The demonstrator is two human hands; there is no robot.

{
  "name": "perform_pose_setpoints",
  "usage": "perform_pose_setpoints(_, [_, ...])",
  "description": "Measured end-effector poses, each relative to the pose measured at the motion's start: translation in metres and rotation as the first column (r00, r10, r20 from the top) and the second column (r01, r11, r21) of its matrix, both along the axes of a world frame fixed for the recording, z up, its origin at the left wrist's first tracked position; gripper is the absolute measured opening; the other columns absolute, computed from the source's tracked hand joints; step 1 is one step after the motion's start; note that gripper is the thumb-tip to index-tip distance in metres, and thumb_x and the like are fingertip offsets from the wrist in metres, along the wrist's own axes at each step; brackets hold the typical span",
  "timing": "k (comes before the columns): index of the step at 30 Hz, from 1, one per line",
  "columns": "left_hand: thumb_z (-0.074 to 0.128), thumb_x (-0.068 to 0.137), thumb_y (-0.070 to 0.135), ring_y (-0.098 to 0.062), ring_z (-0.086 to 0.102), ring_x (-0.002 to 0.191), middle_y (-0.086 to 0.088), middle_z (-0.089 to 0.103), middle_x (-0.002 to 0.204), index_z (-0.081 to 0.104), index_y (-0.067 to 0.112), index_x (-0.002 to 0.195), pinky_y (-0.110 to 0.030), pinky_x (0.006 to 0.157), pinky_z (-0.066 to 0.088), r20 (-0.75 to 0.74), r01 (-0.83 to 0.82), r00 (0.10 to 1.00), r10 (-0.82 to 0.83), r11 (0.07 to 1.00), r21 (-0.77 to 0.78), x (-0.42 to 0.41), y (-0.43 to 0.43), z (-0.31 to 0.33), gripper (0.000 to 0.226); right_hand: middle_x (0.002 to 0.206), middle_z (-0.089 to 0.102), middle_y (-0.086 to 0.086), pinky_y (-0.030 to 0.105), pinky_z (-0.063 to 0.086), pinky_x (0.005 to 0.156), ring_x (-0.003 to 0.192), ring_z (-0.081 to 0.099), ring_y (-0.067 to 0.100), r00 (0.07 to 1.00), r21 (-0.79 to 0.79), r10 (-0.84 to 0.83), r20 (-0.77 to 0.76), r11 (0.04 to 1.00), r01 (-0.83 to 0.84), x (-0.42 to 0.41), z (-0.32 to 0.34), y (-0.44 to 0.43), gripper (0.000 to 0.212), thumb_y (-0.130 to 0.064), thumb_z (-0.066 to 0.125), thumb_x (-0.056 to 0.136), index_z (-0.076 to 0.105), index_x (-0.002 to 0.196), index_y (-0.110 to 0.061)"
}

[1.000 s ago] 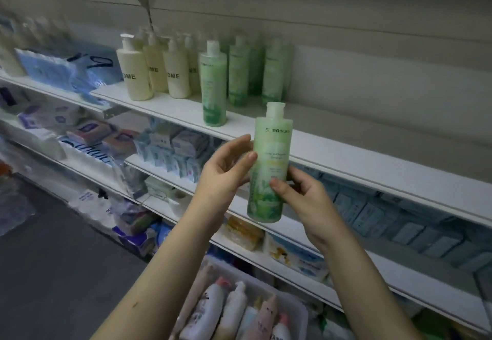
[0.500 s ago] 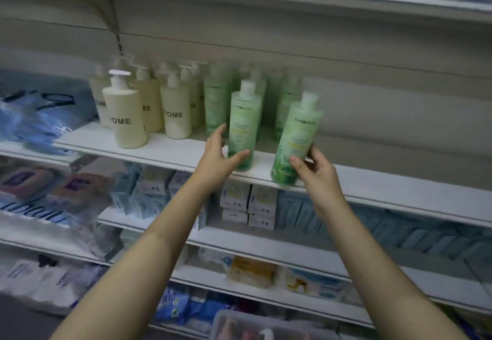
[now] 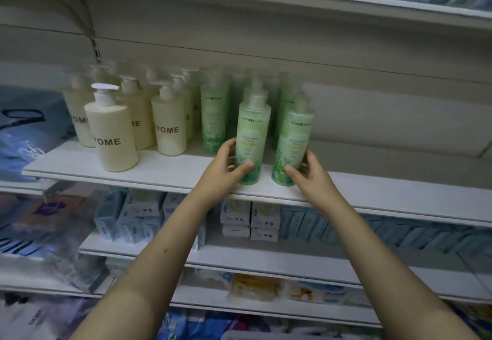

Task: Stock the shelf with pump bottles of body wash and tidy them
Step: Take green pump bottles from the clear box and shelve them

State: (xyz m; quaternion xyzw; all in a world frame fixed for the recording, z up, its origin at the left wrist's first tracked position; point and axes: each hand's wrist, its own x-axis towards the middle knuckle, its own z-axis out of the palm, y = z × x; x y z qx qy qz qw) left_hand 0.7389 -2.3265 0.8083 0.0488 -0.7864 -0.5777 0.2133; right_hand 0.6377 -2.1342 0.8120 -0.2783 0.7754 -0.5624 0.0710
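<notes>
Two green bottles stand side by side near the front edge of the white shelf (image 3: 170,179). My left hand (image 3: 226,166) grips the left green bottle (image 3: 253,137) low down, thumb across its front. My right hand (image 3: 308,177) holds the right green bottle (image 3: 292,148) at its base, thumb in front and fingers round the right side. Both bottles are upright on the shelf. More green bottles (image 3: 214,116) stand in rows behind them, blurred.
Cream pump bottles marked YOME (image 3: 111,137) fill the left part of the same shelf, one standing forward. To the right of my hands the shelf (image 3: 399,190) is bare. Boxes (image 3: 250,219) line the shelf below. Packaged goods sit on the shelf above.
My right hand carried the green bottle from chest height up to the shelf and set it upright beside the front green bottle. My left hand let go of it and took hold of that neighbour.
</notes>
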Motion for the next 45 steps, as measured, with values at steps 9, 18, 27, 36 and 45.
perform_pose_setpoints(9, [0.070,0.089,0.028,0.003,0.056,0.114,0.013,0.060,0.125,0.042,0.023,0.140,-0.015,0.092,0.046,0.035,-0.013,0.999,0.013,1.000,0.005,-0.003,-0.004,-0.005,0.058,0.125,0.054,-0.003,0.026,0.041,0.096,0.119,0.053,0.015,0.997,0.103,-0.066,-0.045,0.992,0.070,-0.020,0.007,-0.020,0.048,-0.021,0.056,0.099,0.036,0.142,-0.012])
perform_pose_setpoints(18, [0.072,0.086,0.027,-0.005,0.057,0.116,0.010,0.060,0.126,0.043,0.022,0.140,-0.023,0.099,0.047,0.054,-0.021,0.998,0.021,1.000,-0.002,-0.005,-0.004,-0.006,0.061,0.136,0.042,0.014,0.044,0.042,0.109,0.122,0.053,0.030,0.979,0.140,-0.168,-0.117,0.973,0.184,-0.042,-0.003,-0.029,0.049,-0.023,0.055,0.099,0.037,0.144,-0.017])
perform_pose_setpoints(27, [0.075,0.084,0.029,-0.010,0.058,0.115,0.005,0.059,0.128,0.042,0.020,0.139,-0.031,0.100,0.049,0.072,-0.067,0.995,0.068,0.998,-0.011,-0.003,0.001,-0.005,0.064,0.136,0.054,0.014,0.041,0.044,0.105,0.122,0.053,0.032,0.967,0.132,-0.233,-0.100,0.961,0.244,-0.048,-0.004,-0.038,0.044,-0.013,0.050,0.099,0.039,0.141,-0.013])
perform_pose_setpoints(36, [0.077,0.079,0.041,-0.010,0.042,0.129,0.001,0.042,0.146,0.034,0.017,0.146,-0.022,0.101,0.033,-0.004,-0.249,0.968,0.249,0.968,0.029,0.015,0.023,0.000,0.083,0.157,0.031,0.011,0.038,0.032,0.112,0.141,0.036,0.028,0.963,0.105,-0.263,0.055,0.961,0.256,-0.018,0.018,-0.017,0.072,-0.030,0.053,0.100,0.011,0.156,-0.013])
perform_pose_setpoints(45, [0.068,0.089,0.030,-0.005,0.045,0.125,0.011,0.049,0.134,0.049,0.030,0.127,-0.008,0.087,0.036,-0.146,-0.331,0.919,0.367,0.917,0.224,0.072,0.088,-0.011,0.042,0.133,0.057,-0.002,0.042,0.044,0.108,0.122,0.056,0.021,0.952,-0.247,-0.292,0.092,0.919,0.306,0.055,0.008,0.065,0.036,-0.026,0.055,0.100,0.053,0.135,-0.018])
